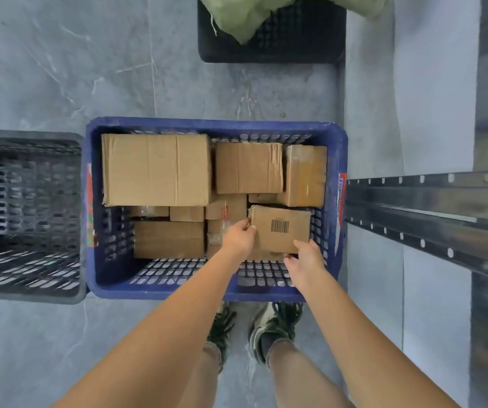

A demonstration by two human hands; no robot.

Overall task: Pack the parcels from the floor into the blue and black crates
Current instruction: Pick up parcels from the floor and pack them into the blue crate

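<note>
A blue crate [216, 126] stands on the floor in front of my feet, holding several brown cardboard parcels. A small parcel with a barcode [281, 219] sits inside at the near right. My left hand [238, 238] grips its left edge. At the parcel's near right corner, my right hand [306, 262] holds it. A large parcel [155, 169] fills the crate's far left, with two medium parcels [248, 167] beside it. An empty black crate [24, 216] stands to the left, touching the blue one.
Another black crate [269, 45] with a green sack [245, 16] stands further ahead. A metal shelf rail [431, 201] juts in from the right, close to the blue crate's right wall. Grey tiled floor lies all around.
</note>
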